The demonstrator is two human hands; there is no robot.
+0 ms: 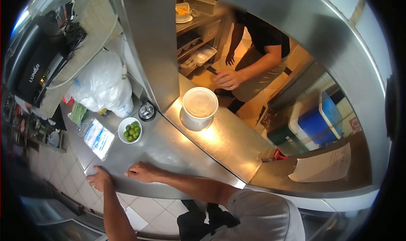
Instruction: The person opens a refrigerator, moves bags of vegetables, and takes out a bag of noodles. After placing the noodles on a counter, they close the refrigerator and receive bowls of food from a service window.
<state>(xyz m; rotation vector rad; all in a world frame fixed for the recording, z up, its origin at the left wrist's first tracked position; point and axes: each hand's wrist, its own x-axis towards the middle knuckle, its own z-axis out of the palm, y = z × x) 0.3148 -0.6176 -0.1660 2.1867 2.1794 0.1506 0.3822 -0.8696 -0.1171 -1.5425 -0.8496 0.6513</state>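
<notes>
My left hand (100,178) rests at the left edge of the steel counter (169,150), fingers apart and holding nothing visible. Just right of it, my right hand (141,172) is over the counter with its fingers curled in; nothing shows in it. A white bowl of small green limes (132,131) stands beyond my right hand. Beyond my left hand lies a clear plastic packet with blue print (99,139). A lidded white round tub (200,103) stands on the raised steel ledge.
A metal call bell (146,112) sits beside the bowl, near a large clear plastic bag (101,82). Through the hatch a co-worker's hand (229,79) reaches toward the tub. Paper (321,165) and a red-ended object (277,155) lie on the ledge at right.
</notes>
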